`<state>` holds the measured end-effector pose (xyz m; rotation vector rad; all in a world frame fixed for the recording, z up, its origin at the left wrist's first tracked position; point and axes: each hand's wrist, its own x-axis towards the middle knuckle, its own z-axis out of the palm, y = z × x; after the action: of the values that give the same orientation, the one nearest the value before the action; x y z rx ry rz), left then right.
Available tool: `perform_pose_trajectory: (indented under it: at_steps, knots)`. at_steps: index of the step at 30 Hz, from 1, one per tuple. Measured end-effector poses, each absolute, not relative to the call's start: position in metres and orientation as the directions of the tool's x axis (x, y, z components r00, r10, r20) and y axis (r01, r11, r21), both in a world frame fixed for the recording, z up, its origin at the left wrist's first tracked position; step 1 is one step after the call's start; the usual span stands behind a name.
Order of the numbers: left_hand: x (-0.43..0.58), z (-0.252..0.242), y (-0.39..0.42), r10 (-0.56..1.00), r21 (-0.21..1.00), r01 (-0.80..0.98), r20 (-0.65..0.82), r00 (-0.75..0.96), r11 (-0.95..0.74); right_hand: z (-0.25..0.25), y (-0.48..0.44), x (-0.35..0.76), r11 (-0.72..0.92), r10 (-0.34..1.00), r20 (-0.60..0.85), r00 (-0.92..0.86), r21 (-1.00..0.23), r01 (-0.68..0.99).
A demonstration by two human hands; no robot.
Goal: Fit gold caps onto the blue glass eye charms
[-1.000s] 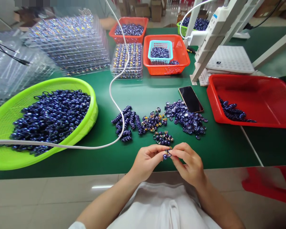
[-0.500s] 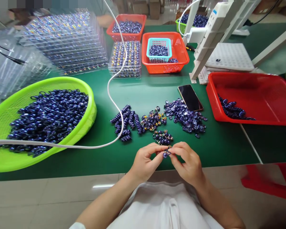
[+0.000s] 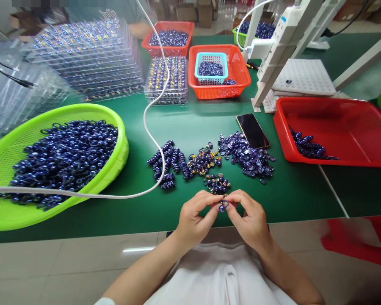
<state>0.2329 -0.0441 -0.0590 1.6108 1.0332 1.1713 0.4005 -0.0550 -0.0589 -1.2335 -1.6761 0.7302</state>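
Observation:
Near the table's front edge, my left hand (image 3: 198, 214) and my right hand (image 3: 248, 214) meet, both closed in a pinch on one small dark blue ring (image 3: 222, 206) with a shiny round bead. Its finer parts are partly hidden by my fingertips. Just beyond my fingers lies a small heap of rings with beads (image 3: 217, 184). Behind that sits a pile of blue and gold pieces (image 3: 204, 160). Stacked rows of dark rings (image 3: 169, 160) lie to the left, and flat, round blue caps (image 3: 247, 156) are heaped to the right.
A green basket (image 3: 122, 144) full of dark rings stands left, crossed by a white cable (image 3: 145, 114). A phone (image 3: 253, 130) touches the caps. At right is a red tray (image 3: 346, 131); behind stand an orange basket (image 3: 241, 82) and stacked clear trays (image 3: 92, 63).
The ring has turned slightly between my fingers, so its loop and bead show more plainly. Both hands stay in nearly the same place.

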Motion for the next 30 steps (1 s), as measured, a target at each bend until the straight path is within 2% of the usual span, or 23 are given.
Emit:
perform_pose_trajectory:
  at_steps: [8,17,23,28,30]
  knots:
    - [0.232,-0.062,-0.045,0.976,0.977,0.144,0.134,0.171,-0.159,-0.063,-0.054,0.395,0.327,0.942,0.330,-0.064,-0.856,0.399]
    - [0.232,-0.062,-0.045,0.968,0.973,0.137,0.156,0.199,-0.185,-0.062,-0.055,0.395,0.278,0.960,0.273,-0.067,-0.890,0.362]
    - [0.232,-0.063,-0.043,0.957,0.959,0.167,0.192,0.216,-0.230,-0.064,-0.051,0.396,0.171,0.985,0.154,-0.080,-0.931,0.323]
    - [0.235,-0.060,-0.038,0.942,0.937,0.244,0.178,0.284,-0.250,-0.061,-0.051,0.399,0.157,0.988,0.139,-0.072,-0.890,0.428]
    - [0.237,-0.059,-0.037,0.937,0.937,0.258,0.146,0.318,-0.234,-0.058,-0.050,0.410,0.193,0.979,0.138,-0.151,-0.866,0.461]
